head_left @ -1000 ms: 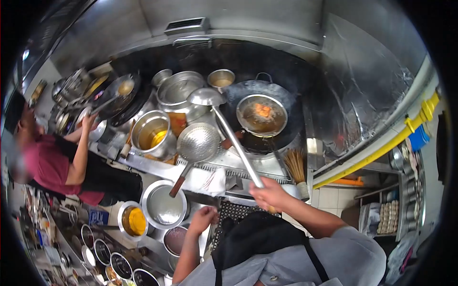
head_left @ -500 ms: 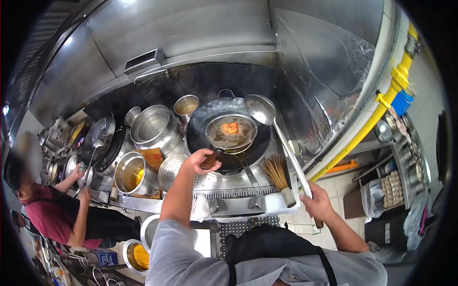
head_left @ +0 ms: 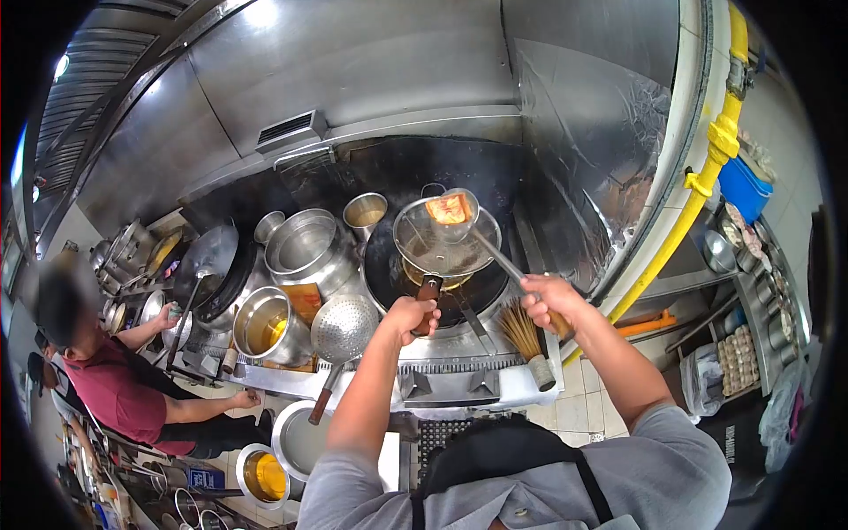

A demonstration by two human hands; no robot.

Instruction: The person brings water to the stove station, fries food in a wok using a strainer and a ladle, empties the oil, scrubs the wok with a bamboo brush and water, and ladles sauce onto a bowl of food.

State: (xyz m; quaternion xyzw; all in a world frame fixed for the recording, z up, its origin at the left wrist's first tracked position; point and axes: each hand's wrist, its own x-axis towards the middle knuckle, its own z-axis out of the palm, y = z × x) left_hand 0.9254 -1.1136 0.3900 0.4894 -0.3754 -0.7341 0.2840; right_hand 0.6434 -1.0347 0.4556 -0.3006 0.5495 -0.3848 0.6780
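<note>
Head view: skimmer (head_left: 344, 329) lies at stove (head_left: 459, 399) front edge. Left hand (head_left: 412, 318) wraps strainer (head_left: 419, 251) handle, fingers closed, over wok (head_left: 378, 284). Food piece (head_left: 449, 209) sits in ladle (head_left: 499, 254) bowl, at strainer's far side; contact unclear. Looks light, likely oily, slippery, breakable: support from below, don't pinch. Right hand (head_left: 553, 302) closed round ladle handle; wooden end's the safe hold. Brush (head_left: 523, 334) near front right corner.

Open gap btwn. forearms (head_left: 365, 402) over stove edge (head_left: 517, 386); brush (head_left: 523, 343) narrows R side.
</note>
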